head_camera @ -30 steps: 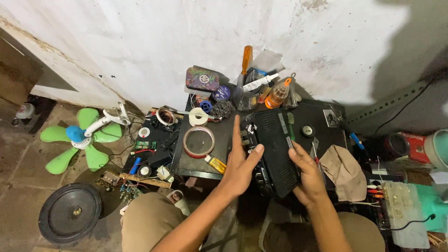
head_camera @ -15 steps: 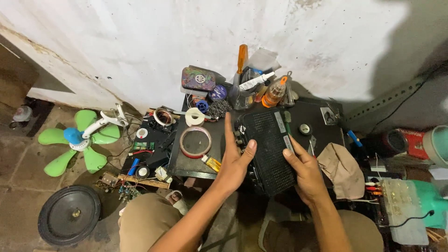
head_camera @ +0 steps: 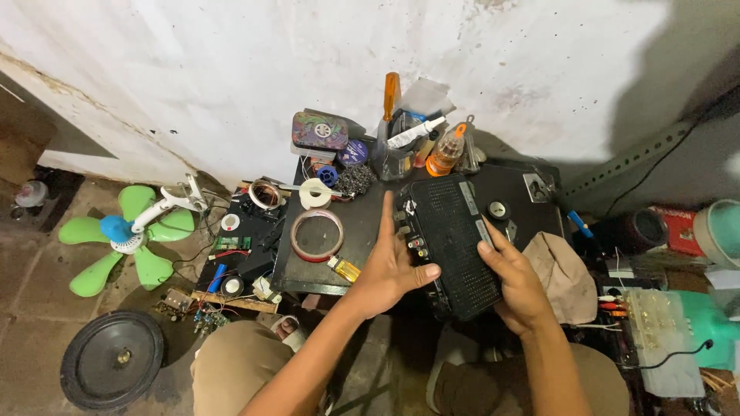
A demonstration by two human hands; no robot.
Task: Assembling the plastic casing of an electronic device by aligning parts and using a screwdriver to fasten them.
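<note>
The black rectangular electronic box with a perforated metal cover (head_camera: 453,245) lies on the low dark work table (head_camera: 308,270), near the middle, its long side running away from the person. The left hand (head_camera: 391,271) presses against the left side of the box, where small round sockets are visible; its fingers are straight and close together, pointing toward the wall, and the thumb rests on the cover. The right hand (head_camera: 515,283) lies on the right edge of the box with the fingers bent over the cover, a little apart. Neither hand closes fully around the box; both only press on it from the two sides.

Just left of the box lie a ring of brown adhesive tape (head_camera: 317,235) and a small yellow piece (head_camera: 344,269). Behind it stand an orange plastic bottle (head_camera: 445,153) and a screwdriver with an orange handle (head_camera: 391,98) in a cup.

To handle the box well, I think both palms should press equally, so it does not slide toward the bottle. The left fingers should stay off the sockets, and the box should turn slowly because the table is crowded.
</note>
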